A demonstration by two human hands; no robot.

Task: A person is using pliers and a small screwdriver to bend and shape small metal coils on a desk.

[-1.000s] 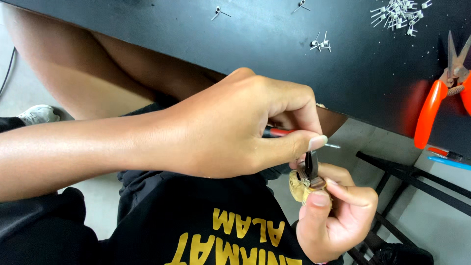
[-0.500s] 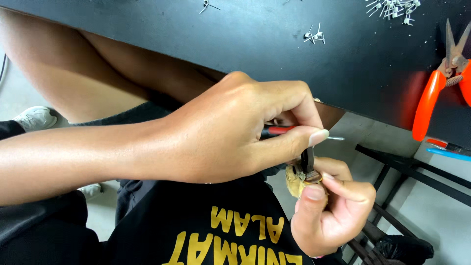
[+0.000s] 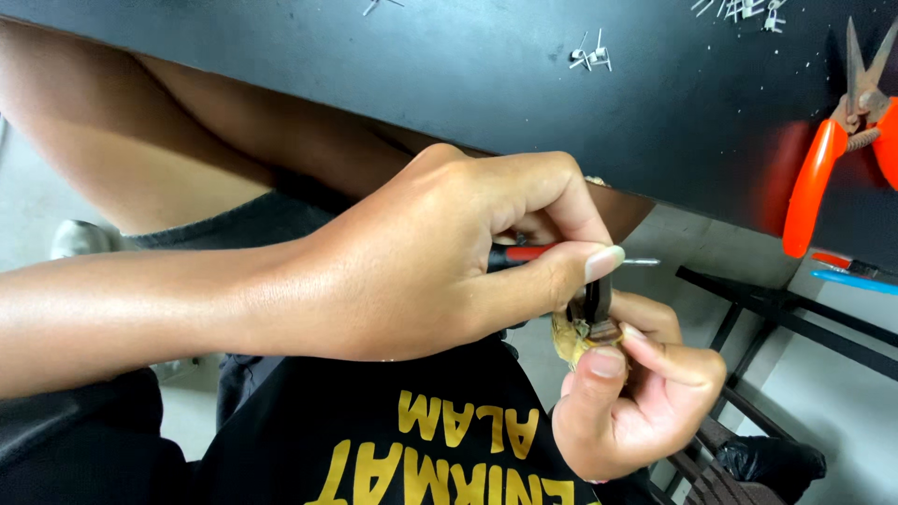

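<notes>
A black table top (image 3: 449,75) is seen across the upper part of the frame, running from the upper left down to the right edge. On it, at the upper right, a pair of cutters with orange handles (image 3: 823,168) is laid, the metal blades pointing up. Small metal pins (image 3: 591,54) are scattered near the top centre, and more of them (image 3: 739,9) are found at the top edge further right. Below the cutters, at the right edge, a blue and red object (image 3: 851,271) is partly shown. A black metal frame (image 3: 776,309) is seen at the lower right, over a pale floor (image 3: 823,402).
</notes>
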